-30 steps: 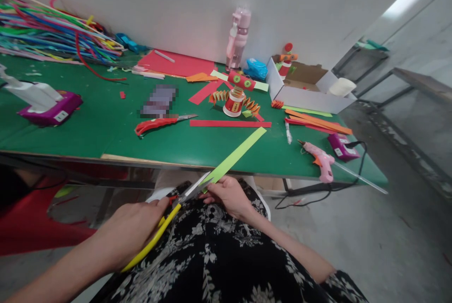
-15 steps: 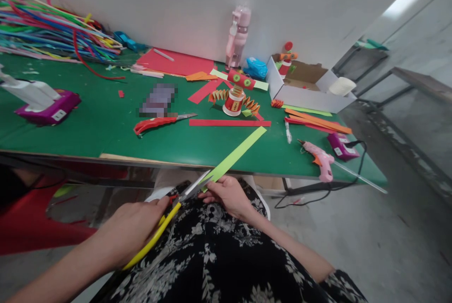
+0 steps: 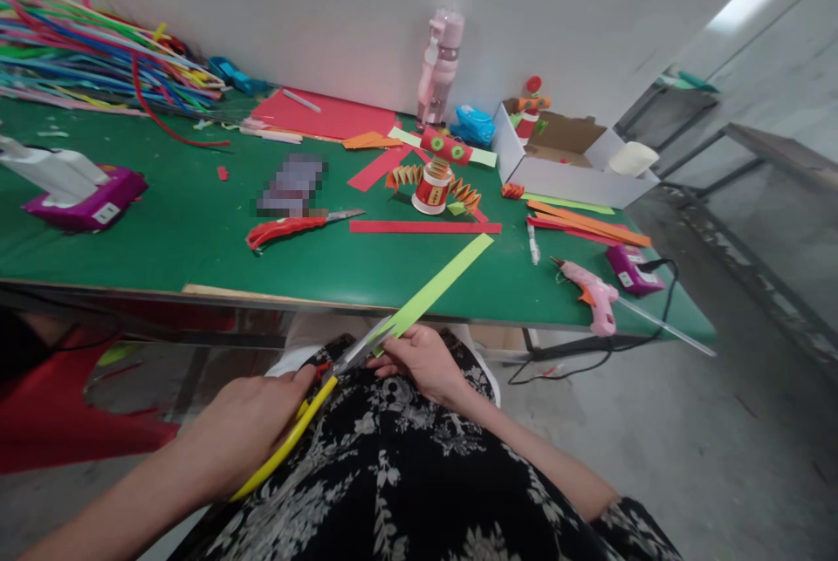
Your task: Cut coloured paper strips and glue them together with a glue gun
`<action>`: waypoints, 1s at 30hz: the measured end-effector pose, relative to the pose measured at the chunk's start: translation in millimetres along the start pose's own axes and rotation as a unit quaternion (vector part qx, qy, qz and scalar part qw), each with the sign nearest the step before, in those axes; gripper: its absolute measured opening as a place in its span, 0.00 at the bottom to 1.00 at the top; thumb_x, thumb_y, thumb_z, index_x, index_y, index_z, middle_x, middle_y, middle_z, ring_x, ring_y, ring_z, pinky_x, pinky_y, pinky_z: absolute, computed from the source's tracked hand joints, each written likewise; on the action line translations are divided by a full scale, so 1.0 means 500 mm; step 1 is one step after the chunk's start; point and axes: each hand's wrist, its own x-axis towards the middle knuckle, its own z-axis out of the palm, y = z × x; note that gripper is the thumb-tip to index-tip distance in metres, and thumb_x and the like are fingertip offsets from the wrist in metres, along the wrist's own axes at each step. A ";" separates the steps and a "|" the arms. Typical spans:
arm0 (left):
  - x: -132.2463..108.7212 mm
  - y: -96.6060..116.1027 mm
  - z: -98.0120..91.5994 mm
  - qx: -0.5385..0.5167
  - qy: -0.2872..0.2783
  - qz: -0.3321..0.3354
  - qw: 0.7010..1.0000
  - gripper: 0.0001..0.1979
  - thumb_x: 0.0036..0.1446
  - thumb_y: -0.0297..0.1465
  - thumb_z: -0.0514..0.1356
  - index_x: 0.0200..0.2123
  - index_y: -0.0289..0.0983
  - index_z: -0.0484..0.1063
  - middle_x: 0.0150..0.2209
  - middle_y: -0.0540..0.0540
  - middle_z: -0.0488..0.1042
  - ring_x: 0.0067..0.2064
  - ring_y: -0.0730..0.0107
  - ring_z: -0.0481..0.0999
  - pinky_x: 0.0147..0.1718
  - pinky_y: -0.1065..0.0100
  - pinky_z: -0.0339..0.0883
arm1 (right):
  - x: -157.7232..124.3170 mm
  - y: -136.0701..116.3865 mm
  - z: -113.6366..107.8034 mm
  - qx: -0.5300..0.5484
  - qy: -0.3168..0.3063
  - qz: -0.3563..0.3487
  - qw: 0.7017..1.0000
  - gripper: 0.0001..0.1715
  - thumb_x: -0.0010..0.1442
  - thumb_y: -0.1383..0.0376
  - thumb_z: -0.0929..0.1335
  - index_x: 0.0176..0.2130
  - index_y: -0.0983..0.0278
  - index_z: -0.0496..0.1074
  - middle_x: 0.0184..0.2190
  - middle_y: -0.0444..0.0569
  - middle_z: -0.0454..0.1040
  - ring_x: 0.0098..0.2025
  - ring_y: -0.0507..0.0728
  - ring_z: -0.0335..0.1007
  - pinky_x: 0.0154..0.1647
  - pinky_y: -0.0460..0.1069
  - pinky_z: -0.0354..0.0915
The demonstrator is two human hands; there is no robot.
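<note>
the scissors (image 3: 322, 402) had a yellow handle with a touch of red, and silver-grey blades. the paper strip (image 3: 440, 283) between them was plain lime green. the garment (image 3: 393, 478) was black, patterned all over with pale grey leaves and flowers. the table (image 3: 314, 273) was deep green. on it, the knife (image 3: 288, 231) had a red handle and grey blade, and the sheet (image 3: 340, 116) was red. the figure (image 3: 433, 188) mixed a red-and-white base, orange pleated arms and a red head with green ringed eyes. the bottle (image 3: 440, 72) was pink, the box (image 3: 569, 181) white outside and brown inside. the glue gun (image 3: 593, 290) was pink with an orange trigger. the stick pile (image 3: 111, 59) ran through blue, green, red, pink and yellow.
</note>
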 end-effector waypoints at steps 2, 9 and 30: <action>-0.001 0.002 -0.002 -0.003 -0.001 -0.001 1.000 0.24 0.61 0.35 0.42 0.56 0.36 0.65 0.45 0.35 0.81 0.45 0.41 0.80 0.41 0.49 0.69 | 0.000 0.001 -0.001 -0.004 -0.004 0.000 1.000 0.24 0.39 0.53 0.80 0.31 0.65 0.76 0.26 0.46 0.79 0.31 0.56 0.80 0.28 0.45 0.70; 0.003 0.005 -0.006 0.003 -0.017 -0.010 1.000 0.24 0.59 0.33 0.43 0.56 0.36 0.65 0.42 0.35 0.81 0.44 0.40 0.81 0.41 0.48 0.70 | 0.000 0.002 -0.002 0.007 -0.006 0.000 1.000 0.26 0.37 0.53 0.81 0.30 0.66 0.74 0.26 0.46 0.79 0.31 0.56 0.80 0.28 0.45 0.71; 0.012 -0.001 0.008 -0.008 -0.003 -0.004 1.000 0.18 0.60 0.36 0.45 0.51 0.40 0.63 0.44 0.37 0.80 0.46 0.41 0.80 0.40 0.50 0.69 | -0.012 -0.014 -0.013 -0.026 0.016 -0.025 0.999 0.29 0.38 0.48 0.79 0.33 0.66 0.76 0.24 0.46 0.79 0.29 0.56 0.79 0.30 0.47 0.70</action>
